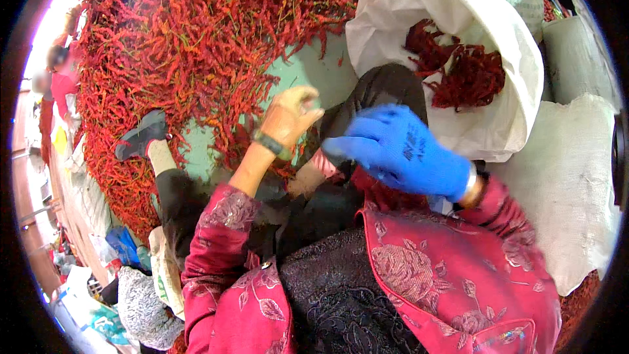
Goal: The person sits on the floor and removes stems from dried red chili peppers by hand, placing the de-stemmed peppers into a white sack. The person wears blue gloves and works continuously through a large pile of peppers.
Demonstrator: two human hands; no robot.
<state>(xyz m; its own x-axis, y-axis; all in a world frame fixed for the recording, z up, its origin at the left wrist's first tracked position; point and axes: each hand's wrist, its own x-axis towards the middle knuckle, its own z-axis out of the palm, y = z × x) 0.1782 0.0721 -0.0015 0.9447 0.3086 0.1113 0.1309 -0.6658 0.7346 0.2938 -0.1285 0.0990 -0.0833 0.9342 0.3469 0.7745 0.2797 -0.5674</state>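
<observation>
A large heap of dried red chili peppers point(196, 39) spreads before me over a pale green surface point(314, 69). My left hand point(292, 110), bare with a dark band at the wrist, hovers at the heap's near edge, its fingers curled and nothing visible between them. My right hand point(393, 147), in a blue knitted glove with a dark coating on the fingers, is above my knee, left of the open white woven sack point(511, 128). Its fingers are blurred, and whether they hold anything is hidden. Darker red chilies point(471, 78) lie inside the sack.
Full white woven sacks point(565, 182) stand at the right. My dark shoe point(142, 135) rests on the heap. A grey fleecy item point(145, 305) and a blue plastic bag point(123, 246) lie at the lower left. Another person point(64, 78) is at the far left.
</observation>
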